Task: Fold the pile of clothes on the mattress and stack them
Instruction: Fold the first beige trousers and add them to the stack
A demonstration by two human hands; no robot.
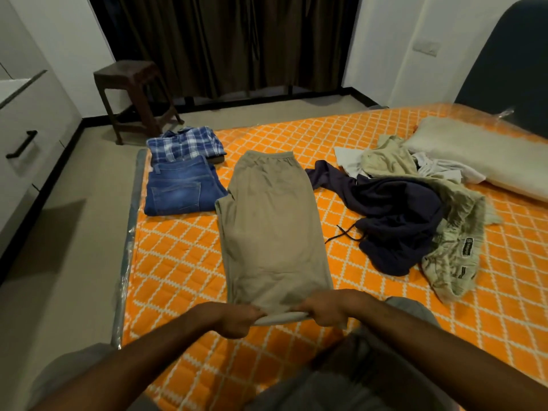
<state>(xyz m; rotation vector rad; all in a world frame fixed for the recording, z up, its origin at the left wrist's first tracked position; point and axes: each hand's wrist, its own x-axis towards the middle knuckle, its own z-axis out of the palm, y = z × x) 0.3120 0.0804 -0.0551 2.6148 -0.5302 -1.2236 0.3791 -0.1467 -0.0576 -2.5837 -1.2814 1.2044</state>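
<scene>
Left grip [234, 318] and right grip [324, 311] both pinching near end of tan pants [272, 226], maybe lifted off bed [178, 262]

I see a mattress [184, 262] on the floor with a pair of trousers [271, 226] laid lengthwise down its middle. My left hand [234, 318] and right hand [324, 311] grip the near end, side by side. To the left lie folded jeans [181, 188], with a folded shirt [185, 143] just behind them. To the right sits a loose pile of clothes [409, 212], touching a pillow [480, 152] behind it. A stool [133, 93] stands on the floor beyond the shirt, before a curtain [222, 40].
</scene>
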